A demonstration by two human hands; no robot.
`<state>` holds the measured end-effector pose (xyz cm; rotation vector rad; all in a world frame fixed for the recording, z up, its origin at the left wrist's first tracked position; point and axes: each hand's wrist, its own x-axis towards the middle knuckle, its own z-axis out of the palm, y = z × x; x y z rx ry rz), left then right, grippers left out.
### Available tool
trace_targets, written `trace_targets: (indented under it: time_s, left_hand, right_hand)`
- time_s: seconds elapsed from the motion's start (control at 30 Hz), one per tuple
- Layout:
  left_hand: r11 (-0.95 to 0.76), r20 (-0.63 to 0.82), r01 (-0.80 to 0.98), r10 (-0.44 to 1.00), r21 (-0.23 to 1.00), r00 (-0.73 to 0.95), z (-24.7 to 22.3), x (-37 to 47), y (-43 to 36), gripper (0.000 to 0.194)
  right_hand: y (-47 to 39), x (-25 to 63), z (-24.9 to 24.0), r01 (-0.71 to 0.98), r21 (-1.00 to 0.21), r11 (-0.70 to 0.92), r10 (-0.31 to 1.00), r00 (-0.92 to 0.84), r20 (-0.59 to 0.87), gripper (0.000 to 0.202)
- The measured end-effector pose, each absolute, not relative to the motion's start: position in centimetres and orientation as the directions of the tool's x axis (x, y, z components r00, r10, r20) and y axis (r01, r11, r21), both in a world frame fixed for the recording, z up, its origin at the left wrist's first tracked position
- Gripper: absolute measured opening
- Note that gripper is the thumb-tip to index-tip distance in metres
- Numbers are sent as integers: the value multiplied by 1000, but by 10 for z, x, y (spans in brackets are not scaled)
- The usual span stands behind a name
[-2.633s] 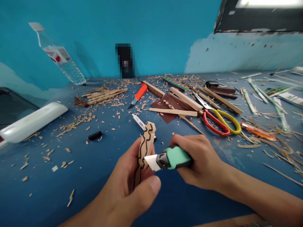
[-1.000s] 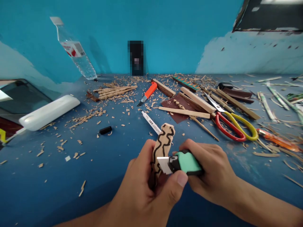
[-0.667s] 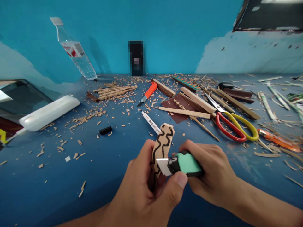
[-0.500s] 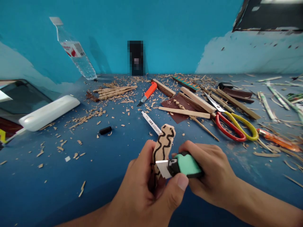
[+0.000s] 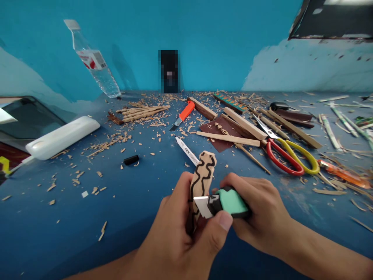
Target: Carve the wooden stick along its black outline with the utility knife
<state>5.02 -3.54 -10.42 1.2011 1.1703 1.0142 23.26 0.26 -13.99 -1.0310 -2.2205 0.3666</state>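
Near the bottom centre, my left hand is wrapped round a small flat wood piece marked with wavy black lines. The piece stands tilted up, its lower part hidden by my fingers. My right hand grips a green and black utility knife. The knife's blade points left and lies across the wood's lower right side. My left thumb presses against the knife's underside near the blade. Just behind the wood lies a white marker, its lower end hidden; a black cap lies to the left.
Red and yellow scissors, an orange cutter, wood strips and brown sandpaper lie beyond my hands. A white glue-gun-like object and a water bottle are at left. Shavings cover much of the blue table.
The view has shifted slightly, moving the table items a little to the right. Both hands keep their holds, and the blade stays against the wood with barely any movement.
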Motion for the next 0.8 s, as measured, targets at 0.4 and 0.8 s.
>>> trace_targets:
  time_s: [0.4, 0.8]
  left_hand:
    - [213, -212, 12, 961, 977, 178, -113, 46, -34, 36]
    - [295, -288, -229, 956, 928, 65, -101, 73, -10, 29]
  right_hand:
    - [5, 225, -138, 752, -311, 581, 781, -408, 473, 21]
    - [25, 220, -132, 921, -138, 365, 880, -293, 374, 22]
